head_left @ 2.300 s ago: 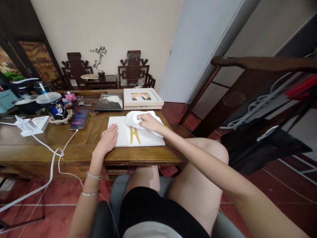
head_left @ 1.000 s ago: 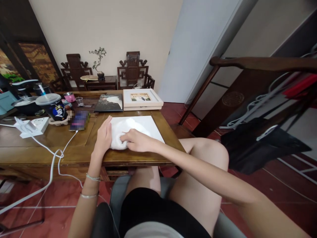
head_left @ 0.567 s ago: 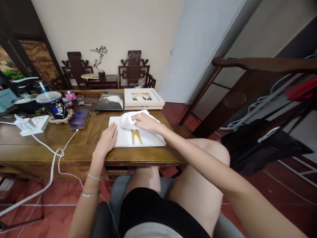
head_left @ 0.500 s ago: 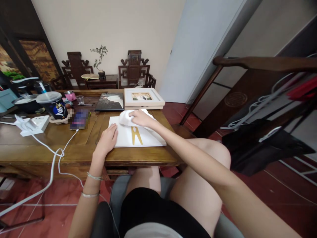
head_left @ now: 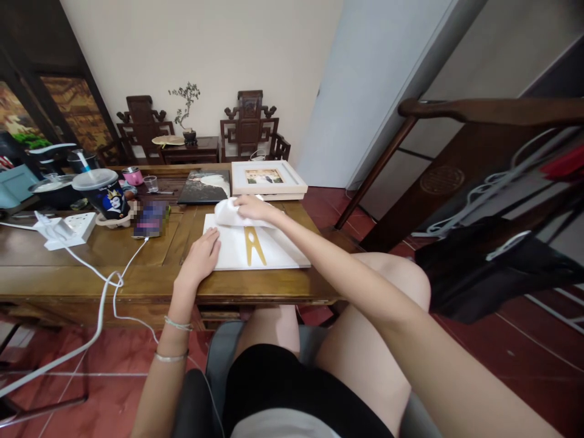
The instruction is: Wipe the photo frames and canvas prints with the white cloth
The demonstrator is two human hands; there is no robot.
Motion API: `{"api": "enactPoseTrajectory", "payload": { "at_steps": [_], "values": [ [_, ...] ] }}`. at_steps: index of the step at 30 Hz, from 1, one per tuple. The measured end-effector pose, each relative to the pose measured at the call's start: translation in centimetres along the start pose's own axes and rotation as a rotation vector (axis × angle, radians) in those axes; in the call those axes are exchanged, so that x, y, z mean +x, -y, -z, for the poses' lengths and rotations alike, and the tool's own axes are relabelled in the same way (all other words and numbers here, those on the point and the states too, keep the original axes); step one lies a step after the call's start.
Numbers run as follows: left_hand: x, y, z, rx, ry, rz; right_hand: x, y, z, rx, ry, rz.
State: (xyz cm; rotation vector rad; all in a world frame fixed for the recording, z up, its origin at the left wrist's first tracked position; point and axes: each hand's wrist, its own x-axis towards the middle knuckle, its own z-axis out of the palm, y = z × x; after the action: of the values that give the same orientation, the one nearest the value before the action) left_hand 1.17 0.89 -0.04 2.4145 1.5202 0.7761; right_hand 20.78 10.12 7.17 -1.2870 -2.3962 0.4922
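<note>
Cloth (head_left: 227, 213) moved farther, under right grip (head_left: 250, 208)

Single view, head-worn. Looks forward and down from a seated position over the person's lap toward the near edge of the wooden table (head_left: 137, 277). Near range: table's right end fills centre-left. Far wall and carved chairs (head_left: 249, 125) visible beyond the far edge.

From my feed, the person's arms were bare, no sleeves. Two thin silver bracelets (head_left: 172, 339) circled the left wrist at lower left of the frame. Black shorts (head_left: 292, 395) sat below a pale shirt hem (head_left: 283, 426) at bottom centre.
</note>
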Motion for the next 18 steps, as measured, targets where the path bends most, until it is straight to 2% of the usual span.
{"api": "enactPoseTrajectory", "payload": {
  "at_steps": [3, 5, 8, 10, 12, 15, 18],
  "values": [
    [0.0, 0.1, -0.1, -0.011, -0.007, 0.004, -2.3, -3.1, 1.8, 0.089, -0.037, -0.141],
    [0.0, 0.1, -0.1, -0.016, -0.015, 0.000, -4.4, -4.8, 2.5, 0.061, -0.105, -0.192],
    [0.0, -0.1, -0.1, -0.007, -0.011, 0.004, -7.8, -6.4, 2.7, 0.010, -0.199, -0.175],
    [0.0, -0.3, 0.1, 0.000, -0.003, 0.009, -10.3, -6.5, 2.8, 0.020, -0.198, -0.121],
    [0.0, -0.5, 0.1, 0.005, 0.002, 0.010, -12.9, -5.9, 3.0, 0.048, -0.127, -0.072],
    [0.0, -0.5, 0.2, 0.008, 0.001, 0.014, -16.4, -4.0, 3.9, 0.130, 0.069, -0.014],
    [0.0, -0.4, 0.1, 0.005, -0.001, 0.015, -18.4, -2.4, 5.0, 0.201, 0.242, 0.020]
  ]
}}
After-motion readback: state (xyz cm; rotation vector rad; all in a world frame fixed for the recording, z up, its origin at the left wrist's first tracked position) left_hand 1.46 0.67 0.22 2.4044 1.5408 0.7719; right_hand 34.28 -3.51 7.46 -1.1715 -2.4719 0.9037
